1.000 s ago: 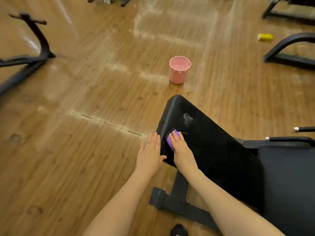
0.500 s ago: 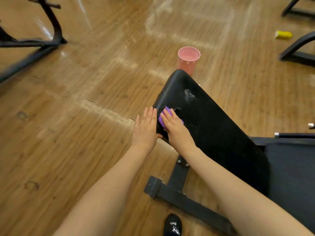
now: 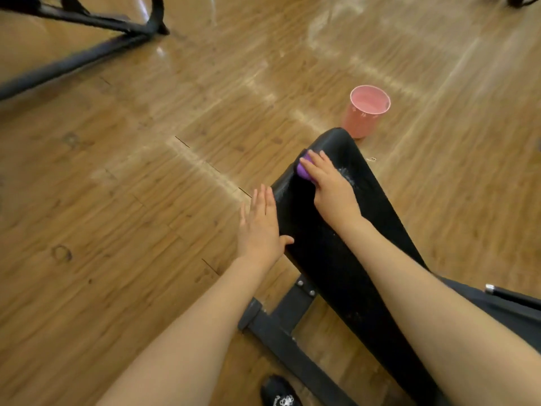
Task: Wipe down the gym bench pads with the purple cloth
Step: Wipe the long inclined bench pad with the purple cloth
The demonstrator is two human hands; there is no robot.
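Observation:
A long black bench pad (image 3: pixel 374 218) runs from the lower right up toward the middle of the floor. My right hand (image 3: pixel 330 186) presses a small purple cloth (image 3: pixel 303 171) onto the pad's left side near its far end; only a bit of the cloth shows under my fingers. White specks (image 3: pixel 347 175) lie on the pad just right of that hand. My left hand (image 3: pixel 259 227) lies flat with fingers straight against the pad's left edge, thumb on the pad, holding nothing.
A pink cup (image 3: pixel 366 111) stands on the wooden floor just past the pad's far end. The bench's black metal foot (image 3: pixel 281 332) crosses the floor below the pad. Another black frame (image 3: pixel 87 36) stands at the top left. A dark shoe tip (image 3: pixel 278 391) shows at the bottom.
My right hand has slid the purple cloth farther up the pad toward its far end. My left hand stays at the pad's left edge. The camera has swung, shifting the bench in view.

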